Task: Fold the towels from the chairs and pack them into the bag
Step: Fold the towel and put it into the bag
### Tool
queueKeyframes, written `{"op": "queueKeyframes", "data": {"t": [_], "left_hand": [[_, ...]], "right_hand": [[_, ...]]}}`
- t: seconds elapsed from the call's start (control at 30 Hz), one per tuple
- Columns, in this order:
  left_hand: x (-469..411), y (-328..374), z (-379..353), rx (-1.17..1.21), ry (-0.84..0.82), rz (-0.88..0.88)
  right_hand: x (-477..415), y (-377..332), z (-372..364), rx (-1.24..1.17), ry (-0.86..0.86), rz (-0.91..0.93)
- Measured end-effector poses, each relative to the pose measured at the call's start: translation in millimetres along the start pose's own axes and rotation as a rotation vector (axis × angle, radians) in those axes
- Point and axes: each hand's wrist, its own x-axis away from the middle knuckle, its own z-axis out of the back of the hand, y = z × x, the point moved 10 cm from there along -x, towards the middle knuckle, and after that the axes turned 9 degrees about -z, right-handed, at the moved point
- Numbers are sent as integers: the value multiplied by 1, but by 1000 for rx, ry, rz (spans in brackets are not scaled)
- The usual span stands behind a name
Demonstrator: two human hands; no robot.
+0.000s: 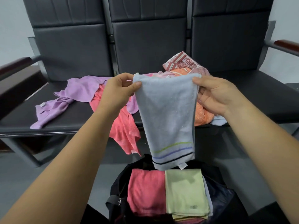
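Black chairs (145,46) in a row, loose towels heaped on the seats: purple towel (77,92), coral towel (124,128) hanging over the front edge, orange towel (202,116). Black bag (115,185) open on the floor below, with pink folded towel (145,191) and green folded towel (184,191) side by side inside. Light blue towel (166,113) hangs doubled above the bag, striped end lowest. Left hand (119,89) pinches its top left corner, right hand (216,94) grips the top right.

Blue towel (166,113) between both hands, above bag (116,188)
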Motion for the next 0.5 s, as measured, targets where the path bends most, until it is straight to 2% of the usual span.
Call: {"op": "queueKeyframes", "data": {"t": [0.1, 0.23, 0.3, 0.4, 0.5], "left_hand": [[-1, 2, -2, -69, 6, -16], [-3, 1, -2, 41, 42, 31], [-2, 1, 1, 94, 69, 40], [0, 1, -6, 237, 9, 45], [0, 7, -4, 226, -4, -17]], "right_hand": [[4, 0, 4, 101, 66, 18], [8, -2, 6, 78, 101, 39], [8, 1, 2, -2, 72, 22], [7, 4, -6, -126, -7, 2], [4, 3, -7, -102, -30, 18]]}}
